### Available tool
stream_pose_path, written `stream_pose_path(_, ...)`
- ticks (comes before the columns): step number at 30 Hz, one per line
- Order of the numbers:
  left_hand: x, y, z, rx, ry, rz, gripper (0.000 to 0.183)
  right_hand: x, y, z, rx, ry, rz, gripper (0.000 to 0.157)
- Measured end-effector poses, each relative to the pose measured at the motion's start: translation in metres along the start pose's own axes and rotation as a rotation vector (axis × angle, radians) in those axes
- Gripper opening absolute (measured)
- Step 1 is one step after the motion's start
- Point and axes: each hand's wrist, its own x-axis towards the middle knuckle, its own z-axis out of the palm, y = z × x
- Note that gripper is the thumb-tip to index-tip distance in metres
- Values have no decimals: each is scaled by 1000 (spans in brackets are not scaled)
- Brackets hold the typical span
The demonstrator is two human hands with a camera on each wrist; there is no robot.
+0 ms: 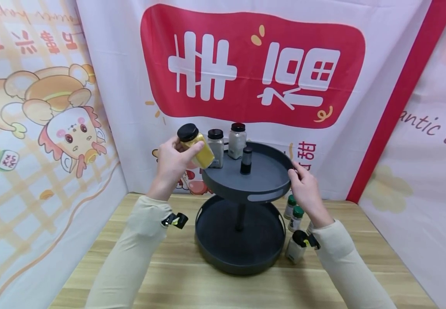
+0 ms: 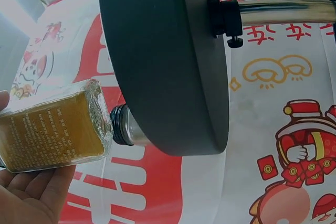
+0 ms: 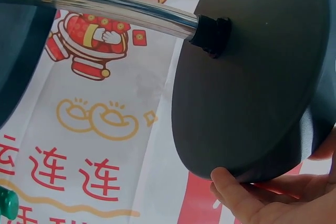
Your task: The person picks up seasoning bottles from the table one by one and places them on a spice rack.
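My left hand (image 1: 168, 161) holds a glass jar of yellow powder (image 1: 203, 152) with a black lid, tilted, by the left rim of a dark two-tier turntable's upper tray (image 1: 265, 178). In the left wrist view, printed text shows on the jar (image 2: 52, 129). Two black-lidded jars of pale contents, one nearer (image 1: 216, 152) and one farther (image 1: 238, 142), stand upright on the upper tray's left side. My right hand (image 1: 307, 189) grips the tray's right rim, with a fingertip against its underside in the right wrist view.
Below is the lower tray (image 1: 223, 244), joined by a central post (image 1: 240, 219) whose top pokes through the upper tray. On the table's right stand green-capped bottles (image 1: 296, 219) and a black-lidded jar (image 1: 295, 251). Printed cloth (image 1: 130, 128) hangs behind and at both sides.
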Motion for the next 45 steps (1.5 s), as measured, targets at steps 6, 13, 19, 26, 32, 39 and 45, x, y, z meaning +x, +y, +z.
stream_pose_path(6, 3, 0, 9, 14, -17, -12, 54, -2, -1, -1, -31, 14, -22, 52)
stream_pose_path(13, 5, -6, 14, 35, -40, 12, 49, -5, -3, -1, -37, 18, -32, 51)
stream_pose_path(19, 6, -9, 17, 46, -52, 47, 48, -5, -4, 0, -34, 9, -35, 51)
stream_pose_path(26, 8, -15, 22, 61, -71, 30, 51, -5, -2, 0, -36, -3, -41, 52)
stream_pose_path(32, 9, -22, 24, 43, -102, 24, 53, -6, -1, 0, -33, 0, -41, 52)
stream_pose_path(39, 10, -26, 25, 44, -105, 1, 55, -6, -2, 0, -27, 7, -40, 51)
stream_pose_path(45, 10, -28, 27, 115, -100, -19, 56, -6, -2, 0, -23, 14, -44, 51)
